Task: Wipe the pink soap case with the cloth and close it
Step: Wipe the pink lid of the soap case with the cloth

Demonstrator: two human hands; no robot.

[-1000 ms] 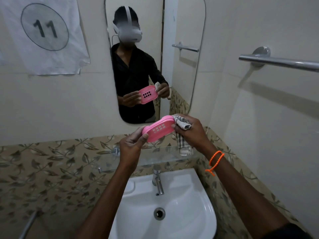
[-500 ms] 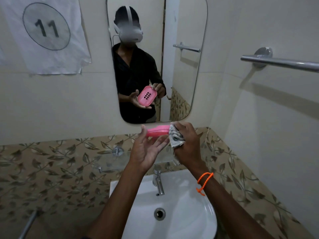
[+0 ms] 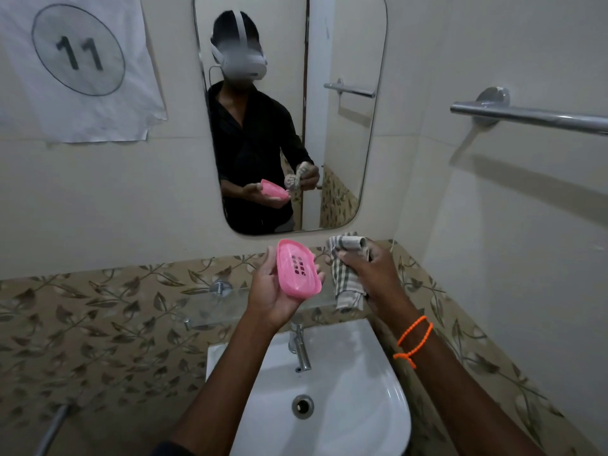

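Pink soap case (image 3: 297, 273) sits in my head view cradled in the left hand (image 3: 279, 291), held up above the white sink (image 3: 378, 406) and in front of the leaf-patterned tile band. I see its hollow inner side turned toward the camera, with a block of small drain slots near the middle. It is only a single open tray; I cannot see a lid anywhere. The left hand's fingers (image 3: 318, 278) curl loosely up around the far edge of the case while the thumb rests along the near left edge, so the hand is cupped on the case rather than pinched tight.

Just to the right, the right hand (image 3: 371, 274) is closed around a checked grey cloth (image 3: 345, 278). Part of the cloth is bunched over the fingertips and the rest hangs down below the fist. Cloth and case sit just beside each other, with a narrow gap between them. An orange beaded bracelet (image 3: 414, 337) circles the right wrist.

Below the hands a chrome tap (image 3: 301, 350) stands at the back of the sink. The mirror (image 3: 345, 126) above reflects the same pose. A towel rail (image 3: 526, 115) runs along the right wall, and a paper sheet (image 3: 79, 60) marked 11 hangs at upper left.
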